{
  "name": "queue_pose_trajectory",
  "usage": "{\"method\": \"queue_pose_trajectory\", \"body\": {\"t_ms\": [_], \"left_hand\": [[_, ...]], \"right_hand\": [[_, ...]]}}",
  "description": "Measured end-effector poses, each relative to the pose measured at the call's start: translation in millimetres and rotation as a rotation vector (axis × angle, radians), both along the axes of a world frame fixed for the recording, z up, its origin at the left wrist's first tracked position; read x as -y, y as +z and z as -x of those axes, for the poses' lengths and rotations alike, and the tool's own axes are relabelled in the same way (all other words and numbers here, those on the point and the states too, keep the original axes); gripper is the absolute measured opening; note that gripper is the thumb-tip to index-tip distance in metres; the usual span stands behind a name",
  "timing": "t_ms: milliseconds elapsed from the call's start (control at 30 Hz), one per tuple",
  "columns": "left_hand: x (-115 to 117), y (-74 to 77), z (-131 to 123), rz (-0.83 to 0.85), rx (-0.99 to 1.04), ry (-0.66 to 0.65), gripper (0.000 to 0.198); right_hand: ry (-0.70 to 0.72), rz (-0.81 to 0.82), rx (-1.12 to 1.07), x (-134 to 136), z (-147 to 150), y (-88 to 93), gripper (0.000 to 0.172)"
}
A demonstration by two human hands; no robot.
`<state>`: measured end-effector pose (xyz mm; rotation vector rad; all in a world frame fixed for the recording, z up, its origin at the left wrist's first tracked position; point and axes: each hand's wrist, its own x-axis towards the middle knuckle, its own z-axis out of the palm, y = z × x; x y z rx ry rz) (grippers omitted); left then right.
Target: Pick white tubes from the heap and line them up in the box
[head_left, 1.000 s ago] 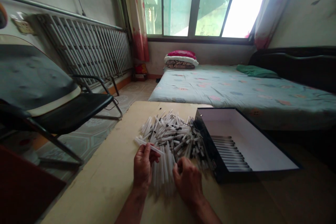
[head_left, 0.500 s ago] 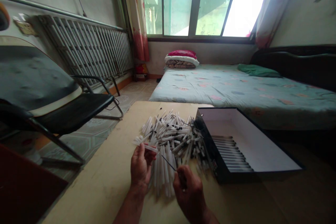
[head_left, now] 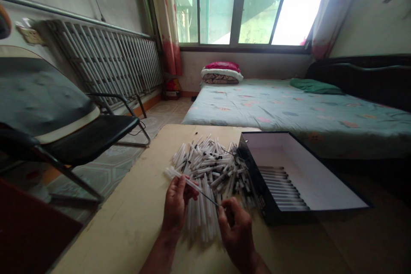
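My left hand (head_left: 175,207) is closed round a white translucent pen barrel (head_left: 192,184), which points down to the right. Between the fingertips of my right hand (head_left: 236,227) is a thin dark pen refill (head_left: 210,199). Its far end meets the open end of the barrel; how deep it sits inside I cannot tell. Below the hands lies a bundle of white barrels (head_left: 201,218) side by side. Behind them spreads a loose pile of barrels and black caps (head_left: 208,160). To the right, several capped pens (head_left: 284,190) lie in a row in a black-edged box (head_left: 314,150).
The pale table (head_left: 128,218) carries the pile and the box. A bed (head_left: 250,105) stands beyond its far edge. On the left are a black chair (head_left: 86,132) and a metal radiator (head_left: 112,55). A window (head_left: 221,8) is at the back.
Both hands have shifted slightly right, my left one a little lower. The refill's far end, near the barrel before, now meets it, and less of the refill shows.
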<state>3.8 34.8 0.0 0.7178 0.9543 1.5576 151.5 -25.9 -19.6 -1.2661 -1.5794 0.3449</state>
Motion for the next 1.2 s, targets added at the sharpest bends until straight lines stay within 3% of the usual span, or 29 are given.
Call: {"method": "queue_pose_trajectory", "body": {"t_ms": [333, 567, 633, 700, 767, 800, 867, 967, 1100, 1200], "left_hand": [[3.2, 2.6, -0.3, -0.024, -0.013, -0.05, 0.02], [9.6, 0.4, -14.4, -0.027, -0.037, -0.329, 0.019], [10.5, -0.7, -18.3, 0.011, 0.007, -0.398, 0.019], [9.3, -2.1, -18.7, 0.092, 0.139, -0.361, 0.015], [6.2, -3.4, -15.3, 0.179, 0.314, -0.244, 0.005], [4.2, -3.9, -12.6, 0.21, 0.385, -0.187, 0.003], [0.7, -4.1, -6.9, 0.249, 0.475, -0.108, 0.019], [-2.4, -2.8, -1.2, 0.27, 0.534, -0.071, 0.034], [-2.9, -1.7, -1.4, 0.273, 0.553, -0.051, 0.034], [-1.9, -2.6, -4.0, 0.259, 0.533, -0.032, 0.029]], "right_hand": [[0.001, -0.012, -0.112, -2.7, -2.5, 3.8, 0.012], [-0.004, 0.088, -0.207, -2.5, -2.6, 1.9, 0.008], [0.045, 0.131, -0.294, -3.4, -6.7, 2.6, 0.015], [0.071, 0.147, -0.403, -6.1, -12.7, 3.2, 0.026], [0.004, 0.141, -0.439, -11.1, -19.3, 2.3, 0.032], [-0.054, 0.13, -0.399, -14.2, -22.3, 0.9, 0.031], [-0.15, 0.095, -0.235, -20.9, -27.1, -3.7, 0.023], [-0.172, 0.044, -0.004, -28.6, -30.1, -11.7, 0.014], [-0.208, 0.058, 0.148, -35.1, -29.8, -11.4, 0.018], [-0.25, 0.169, 0.325, -45.1, -30.0, -1.7, 0.019]]}}
